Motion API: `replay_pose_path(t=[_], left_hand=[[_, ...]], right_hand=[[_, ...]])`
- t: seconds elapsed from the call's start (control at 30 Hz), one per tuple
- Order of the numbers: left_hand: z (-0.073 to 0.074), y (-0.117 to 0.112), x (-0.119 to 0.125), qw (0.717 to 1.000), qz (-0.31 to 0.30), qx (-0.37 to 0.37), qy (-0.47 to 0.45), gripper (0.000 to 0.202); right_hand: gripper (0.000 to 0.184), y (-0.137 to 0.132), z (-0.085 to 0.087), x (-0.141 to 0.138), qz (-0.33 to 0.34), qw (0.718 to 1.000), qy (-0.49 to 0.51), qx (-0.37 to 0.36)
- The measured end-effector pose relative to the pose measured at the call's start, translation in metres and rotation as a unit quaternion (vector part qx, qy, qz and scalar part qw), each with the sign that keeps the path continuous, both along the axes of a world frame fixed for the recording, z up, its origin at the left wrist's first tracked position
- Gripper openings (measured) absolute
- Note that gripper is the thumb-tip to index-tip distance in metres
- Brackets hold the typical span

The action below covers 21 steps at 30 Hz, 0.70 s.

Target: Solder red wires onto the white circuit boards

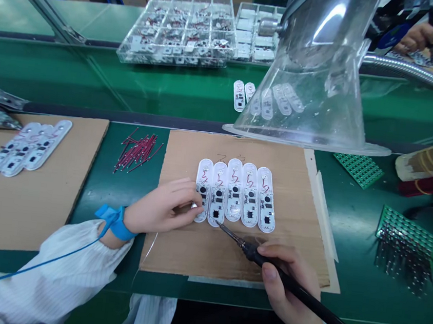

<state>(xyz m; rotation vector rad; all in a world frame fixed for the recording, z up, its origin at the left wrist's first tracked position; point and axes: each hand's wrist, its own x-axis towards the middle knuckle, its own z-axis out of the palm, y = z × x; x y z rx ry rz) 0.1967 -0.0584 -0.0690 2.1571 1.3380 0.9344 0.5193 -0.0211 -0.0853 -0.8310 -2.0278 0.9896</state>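
Several white oblong circuit boards (233,197) lie side by side on a cardboard sheet (176,253), each with a short red wire near its far end. My right hand (288,285) grips a soldering iron (258,256), whose tip meets the near end of the second board from the left. Over the leftmost board (205,168), my left hand (169,203) is closed in a pinch, partly covering that board. A thin strand of solder wire (148,252) trails from under this hand; its end between the fingers is too fine to see. A blue wrist strap (120,224) circles my left wrist.
Red wires (140,153) lie in a pile at left, beside more boards (28,147) on cardboard. A clear fume hood (303,104) hangs ahead. Green perforated boards (406,231) sit at right. Compartment trays (180,29) stand behind; another person's hands (418,39) show at upper right.
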Motion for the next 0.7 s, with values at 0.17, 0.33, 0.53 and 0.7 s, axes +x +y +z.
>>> replay_pose_path(t=[0.17, 0.33, 0.53, 0.7], left_hand=[[0.002, -0.0002, -0.0004, 1.0, -0.001, 0.01, -0.006, 0.008], [0.0027, -0.0003, -0.0006, 1.0, -0.009, 0.012, -0.005, 0.009], [0.0031, 0.0005, -0.0033, 1.0, -0.008, 0.016, -0.008, 0.009], [0.0043, 0.0006, -0.0022, 1.0, -0.012, 0.012, 0.001, 0.009]], right_hand=[[0.01, -0.0007, -0.0025, 0.0027, -0.011, 1.0, 0.016, -0.016], [0.011, 0.0018, 0.0014, -0.0005, 0.005, 1.0, -0.003, 0.013], [0.013, 0.0019, 0.0042, -0.0016, 0.005, 1.0, -0.001, 0.011], [0.014, 0.003, 0.0038, -0.0017, 0.019, 1.0, -0.008, 0.007]])
